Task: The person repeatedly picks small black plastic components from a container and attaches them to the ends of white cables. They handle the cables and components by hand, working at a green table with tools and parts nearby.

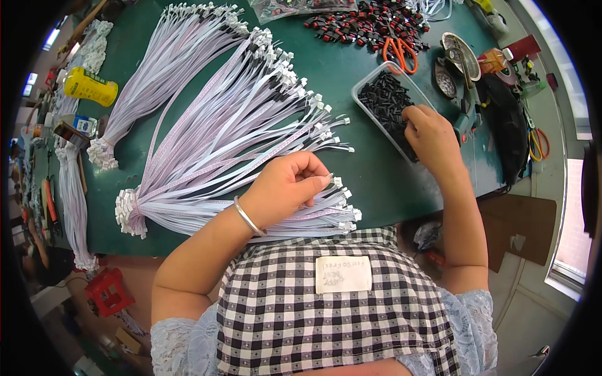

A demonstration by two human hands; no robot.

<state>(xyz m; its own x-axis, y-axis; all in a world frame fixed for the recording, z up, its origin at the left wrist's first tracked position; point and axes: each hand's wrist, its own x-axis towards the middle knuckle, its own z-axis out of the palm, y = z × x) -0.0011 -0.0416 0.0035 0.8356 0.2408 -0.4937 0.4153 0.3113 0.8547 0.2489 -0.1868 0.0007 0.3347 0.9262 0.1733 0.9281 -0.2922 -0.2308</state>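
Cable (326, 182) end pointing right, crosswise.

Left hand (290, 187), forearm rising from the lower left with a bangle at the wrist, fingers curled and thumb pressed to fingertips in a pinch. Right hand (431, 135), arm extended forward, fingers bent downward.
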